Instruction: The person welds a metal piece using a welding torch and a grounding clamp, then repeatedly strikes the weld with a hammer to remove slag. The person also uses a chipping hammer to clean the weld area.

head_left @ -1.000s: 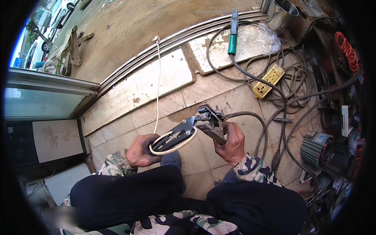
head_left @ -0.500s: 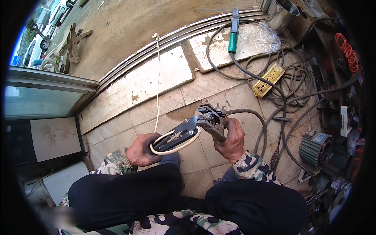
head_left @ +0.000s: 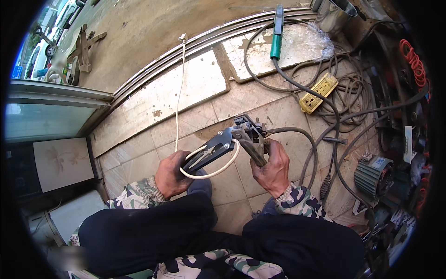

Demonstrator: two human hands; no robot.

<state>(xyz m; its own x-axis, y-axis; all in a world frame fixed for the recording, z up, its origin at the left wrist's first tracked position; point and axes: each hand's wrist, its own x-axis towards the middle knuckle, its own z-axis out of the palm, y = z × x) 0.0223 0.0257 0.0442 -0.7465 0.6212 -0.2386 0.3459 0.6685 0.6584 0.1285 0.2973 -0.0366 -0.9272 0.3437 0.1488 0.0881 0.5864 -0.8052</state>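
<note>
Above a tiled floor (head_left: 227,183), the left hand (head_left: 171,176) curls closed around black pliers (head_left: 220,139), their long axis slanting away rightward to a metal clamp (head_left: 251,147); the nearer right hand (head_left: 273,169) grips its lower end, fingers closed, its head ahead of and between both hands.

Blue-white label (head_left: 381,162) on green motor (head_left: 367,180), blue sign (head_left: 17,72) outside, both unreadable

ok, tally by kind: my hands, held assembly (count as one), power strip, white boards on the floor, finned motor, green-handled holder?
Hands: 2 (left hand, right hand)
Held assembly: 1
Power strip: 1
White boards: 2
Finned motor: 1
Green-handled holder: 1
Total: 8
</note>
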